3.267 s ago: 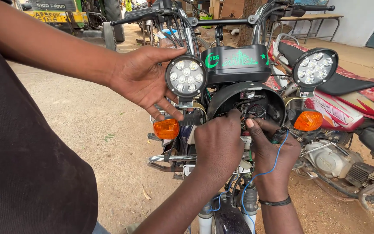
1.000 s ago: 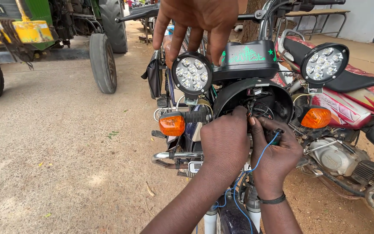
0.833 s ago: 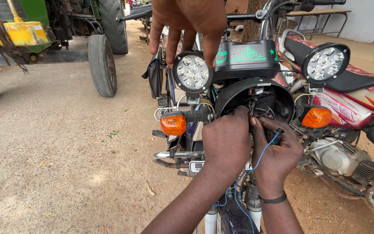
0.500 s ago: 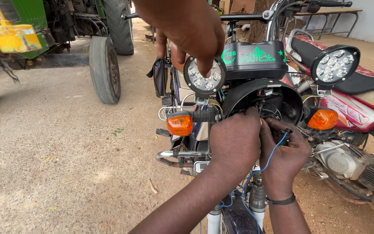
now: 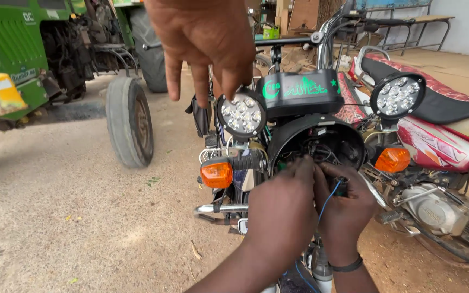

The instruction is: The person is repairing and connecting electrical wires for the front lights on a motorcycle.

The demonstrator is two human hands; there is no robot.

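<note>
Fingers (image 5: 299, 169) of my left hand (image 5: 282, 217) curl in against the lower rim of the open headlight shell (image 5: 316, 142), their tips just beside the wiring (image 5: 321, 153) inside; whether they pinch a strand there I cannot tell, since the back of the hand hides the grip. My right hand (image 5: 346, 209) sits against the left one, its fingers bent inward at the same opening. A thin blue wire (image 5: 328, 196) runs up between the two hands, touching the right hand's fingers, and disappears at the shell; I cannot tell whether those fingers clamp it or merely rest on it.

Above, another person's hand (image 5: 207, 38) reaches down with fingers spread, their tips at the top edge of the round white LED lamp (image 5: 241, 115) on the motorcycle's left-of-frame side. A matching lamp (image 5: 397, 96) stands on the other side. Orange indicators (image 5: 216, 174) flank the shell below. A green tractor (image 5: 23, 65) stands on the dirt ground (image 5: 55, 217) behind.
</note>
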